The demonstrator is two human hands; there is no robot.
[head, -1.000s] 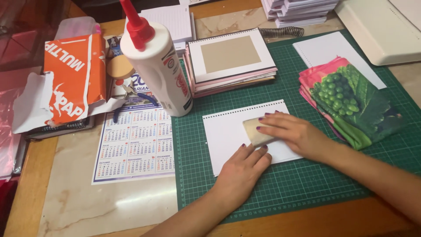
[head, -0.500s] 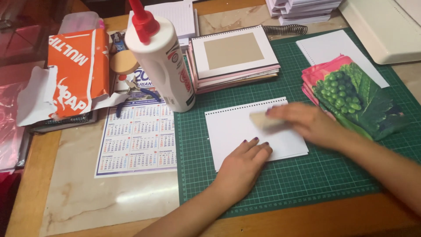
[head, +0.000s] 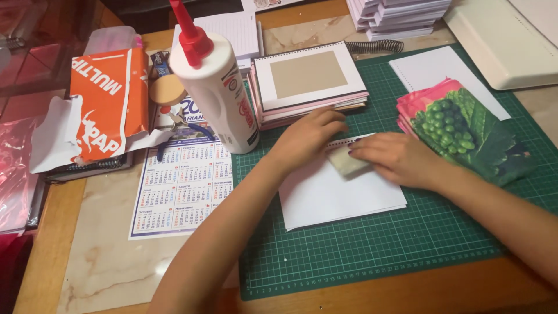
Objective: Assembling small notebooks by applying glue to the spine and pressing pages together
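A white punched sheet (head: 337, 195) lies on the green cutting mat (head: 378, 244). My right hand (head: 395, 157) presses a small beige sponge-like pad (head: 347, 163) onto the sheet's upper edge. My left hand (head: 308, 136) rests flat with fingers together on the sheet's top left corner, just below a stack of pink and white cards (head: 308, 81). A large white glue bottle with a red nozzle (head: 212, 87) stands left of my left hand.
A pile of printed pictures of green grapes (head: 465, 128) lies at the right, over a white sheet (head: 442, 72). A calendar sheet (head: 183, 186), an orange paper wrapper (head: 102, 102), a wire spiral (head: 375, 45) and stacked paper (head: 398, 14) surround the mat.
My left hand has moved from the sheet's lower edge up to its top left corner. My right hand has slid the pad leftwards along the top edge.
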